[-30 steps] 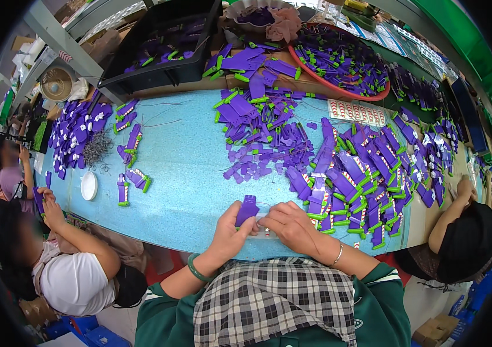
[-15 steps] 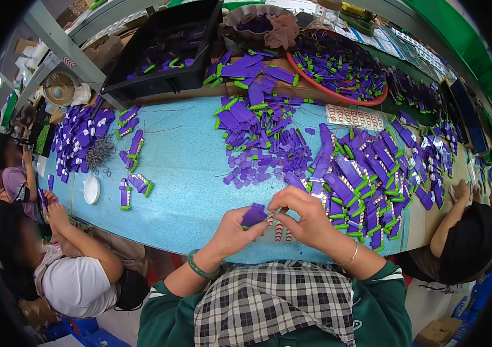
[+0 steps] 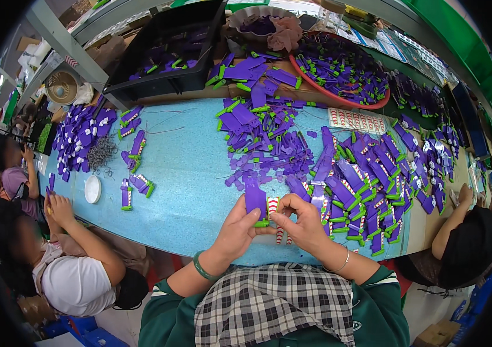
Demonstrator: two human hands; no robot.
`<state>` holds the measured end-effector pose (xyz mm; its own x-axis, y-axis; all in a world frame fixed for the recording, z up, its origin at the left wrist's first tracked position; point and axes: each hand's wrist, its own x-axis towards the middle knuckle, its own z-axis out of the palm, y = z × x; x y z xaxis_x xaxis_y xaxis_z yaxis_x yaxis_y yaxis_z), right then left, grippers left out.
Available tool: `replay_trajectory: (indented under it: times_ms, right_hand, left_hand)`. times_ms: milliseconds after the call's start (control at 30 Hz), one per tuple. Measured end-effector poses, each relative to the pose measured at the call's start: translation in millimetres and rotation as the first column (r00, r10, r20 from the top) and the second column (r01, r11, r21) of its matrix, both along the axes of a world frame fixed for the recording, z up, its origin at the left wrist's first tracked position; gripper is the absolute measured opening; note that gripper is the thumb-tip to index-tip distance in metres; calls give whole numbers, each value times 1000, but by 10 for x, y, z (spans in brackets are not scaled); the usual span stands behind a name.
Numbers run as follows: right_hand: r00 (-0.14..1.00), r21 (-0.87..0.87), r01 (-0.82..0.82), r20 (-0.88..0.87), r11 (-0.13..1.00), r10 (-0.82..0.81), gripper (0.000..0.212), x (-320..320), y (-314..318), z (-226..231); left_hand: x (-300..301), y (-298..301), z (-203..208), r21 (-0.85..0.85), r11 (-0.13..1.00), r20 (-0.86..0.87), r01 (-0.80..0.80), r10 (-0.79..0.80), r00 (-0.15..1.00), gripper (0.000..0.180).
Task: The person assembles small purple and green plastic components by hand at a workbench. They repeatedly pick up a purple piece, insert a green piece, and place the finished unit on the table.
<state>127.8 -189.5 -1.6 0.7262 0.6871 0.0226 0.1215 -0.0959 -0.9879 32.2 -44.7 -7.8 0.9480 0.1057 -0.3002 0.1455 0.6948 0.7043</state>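
Note:
Near the table's front edge, my left hand [image 3: 233, 232] is closed round a flat purple plastic piece [image 3: 254, 198] with a green end. The piece stands with its broad face up and the green end toward me. Between the fingers of my right hand [image 3: 304, 225] is a red-and-white striped sticker [image 3: 273, 206], at the right edge of the purple piece. Whether it touches the piece I cannot tell. More striped stickers [image 3: 280, 236] lie just below, partly hidden by my fingers. A heap of purple-and-green pieces with striped stickers [image 3: 347, 188] lies beside my right hand.
Loose purple parts [image 3: 263, 156] lie ahead of my hands. A striped sticker sheet [image 3: 356, 120] lies behind the right heap. A black crate [image 3: 159, 87] and a red basin [image 3: 367, 104] stand at the back. A white dish [image 3: 92, 189] is at left; co-workers sit on both sides.
My left hand has turned the purple piece so its broad face and green end show. My right hand has brought the striped sticker alongside its right edge.

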Motion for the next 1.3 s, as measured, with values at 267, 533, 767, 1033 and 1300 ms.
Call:
replay_trajectory:
  times_ms: [267,533,767,1033,1300]
  right_hand:
    - [999,-31,28,-26,999,-29,12,1,-7,-40]
    - [999,-3,42,25,999,-41,13,-3,-11,-114]
    - [994,-20,43,104,999,-41,13,-4,-9,-71]
    - [853,95,84,508,992,-120,14,55,-24,-77]
    - [687,153,67,710,986,-157,21,31,-23,-11]
  left_hand:
    - [20,-25,-39,-100,993,21,67,-65,998,45]
    - [27,-31,-23,-134,989,20,66,-64,998,50]
    - [21,-57,-57,22,997,24,76,-77,997,46]
    - [-1,-107,-72,191,975,26,114,-122,992,30]
    - [-56,-153,-81,191,975,72,114,-130,989,25]
